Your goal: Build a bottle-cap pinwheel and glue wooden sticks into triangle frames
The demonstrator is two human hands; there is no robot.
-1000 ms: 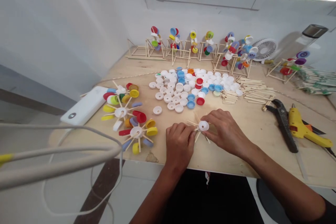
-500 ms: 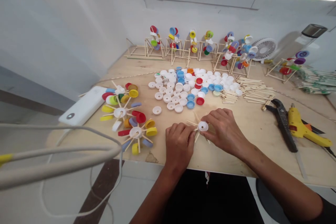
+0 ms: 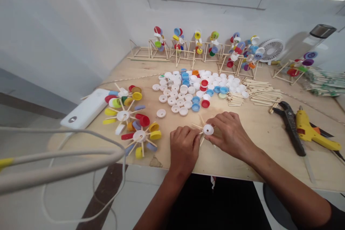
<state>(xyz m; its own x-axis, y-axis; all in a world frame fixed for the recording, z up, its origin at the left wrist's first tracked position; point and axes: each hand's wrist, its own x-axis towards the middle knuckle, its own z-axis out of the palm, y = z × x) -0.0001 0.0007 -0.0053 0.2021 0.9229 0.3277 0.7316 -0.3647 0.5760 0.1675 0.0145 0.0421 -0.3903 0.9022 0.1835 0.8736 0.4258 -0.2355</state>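
Observation:
A white bottle cap (image 3: 208, 129) with a hole in its middle has several thin wooden sticks spread out around it like spokes. My right hand (image 3: 229, 133) pinches this cap between thumb and fingers from the right. On the other side, my left hand (image 3: 184, 147) is closed, thumb and finger pinching one of the sticks at the cap's left. Part of the hub is hidden behind the fingers. To the left lie spoked wheels with coloured caps on their stick ends, the nearest a finished-looking wheel (image 3: 139, 136). Loose caps (image 3: 181, 102) are heaped beyond my hands.
Wooden sticks (image 3: 264, 93) lie in piles right of the caps. A yellow glue gun (image 3: 309, 133) and a black-handled cutter (image 3: 291, 129) lie at the right. Stick frames with cap wheels (image 3: 198, 48) line the wall. A white power bank (image 3: 86, 109) and a cable (image 3: 81, 158) are at the left.
Almost nothing differs. The cap and my right hand's fingers have shifted very slightly; both hands keep their grip.

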